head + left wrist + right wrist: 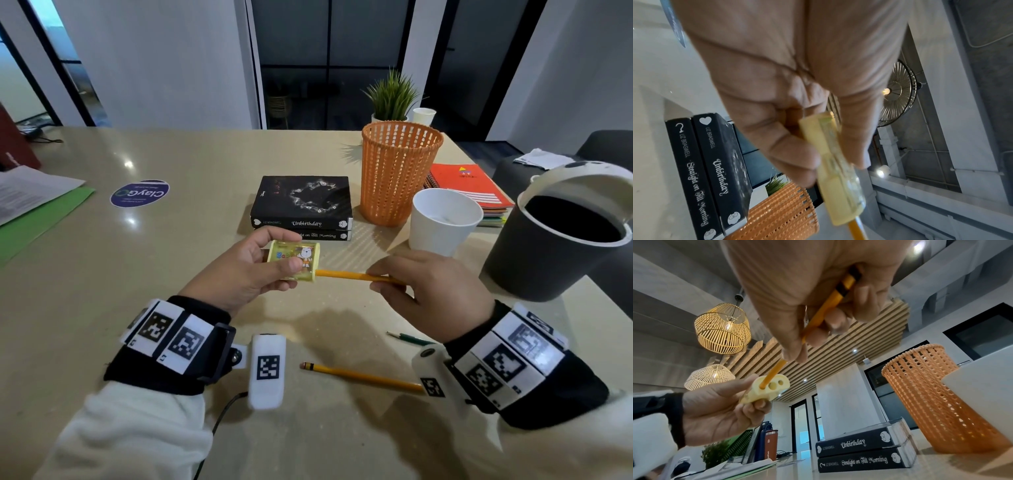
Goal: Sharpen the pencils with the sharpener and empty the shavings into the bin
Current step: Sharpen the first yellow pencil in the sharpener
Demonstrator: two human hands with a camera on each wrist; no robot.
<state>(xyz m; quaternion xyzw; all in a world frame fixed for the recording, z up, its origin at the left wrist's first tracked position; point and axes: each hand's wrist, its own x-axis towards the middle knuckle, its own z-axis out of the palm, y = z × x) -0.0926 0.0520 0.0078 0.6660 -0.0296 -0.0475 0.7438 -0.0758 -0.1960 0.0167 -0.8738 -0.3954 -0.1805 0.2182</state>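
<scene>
Above the table [102, 274], seen from the head camera, the left hand [246, 267] holds a small yellow sharpener [294, 258] with thumb and fingers curled round it. The right hand [435, 291] pinches a yellow pencil [356, 276] just to the right of it. The pencil lies flat, running left to right between the two hands, with its tip pushed into the sharpener's side. The dark bin [555, 253] stands open, a little past the right hand, so that hand is the nearer one to it. Two more pencils, a yellow spare pencil [363, 377] and a green pencil [411, 339], lie on the table close under the right wrist.

From the left wrist, the fingers [789, 146] wrap the sharpener [838, 175], and the pencil [856, 230] pokes out of its far end.

From the right wrist, the pencil [822, 318] runs straight away from the pinching fingers [836, 321] into one of three holes in the sharpener [766, 391]. It looks like the next job is turning the pencil round its own long line, keeping it straight with the hole.
</scene>
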